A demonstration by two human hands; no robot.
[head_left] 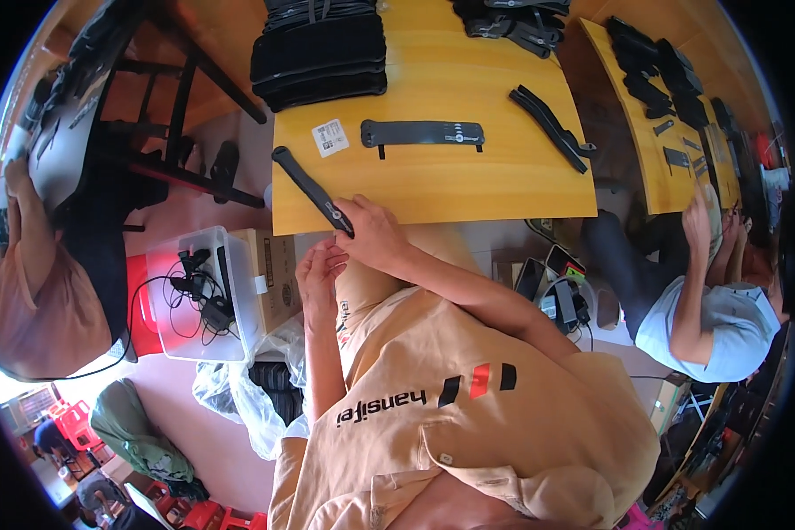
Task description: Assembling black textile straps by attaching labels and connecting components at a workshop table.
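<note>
A narrow black strap (307,184) with a small pale print lies slantwise over the table's near left edge. My right hand (371,231) is closed on its lower end. Just below, my left hand (321,261) is close to that end, its fingers loosely bent and slightly apart. I see nothing held in it, though its fingertips are partly hidden. Farther in on the yellow table (495,190), a wider black band (422,133) lies flat with two short tabs along its near edge. A white square label (330,138) is beside it.
Stacked black bands (320,62) stand at the back left, more (514,26) at the back right. A folded black strap (552,128) lies near the right edge. Left of my legs is a clear plastic bin (199,296) with cables. Co-workers sit on both sides.
</note>
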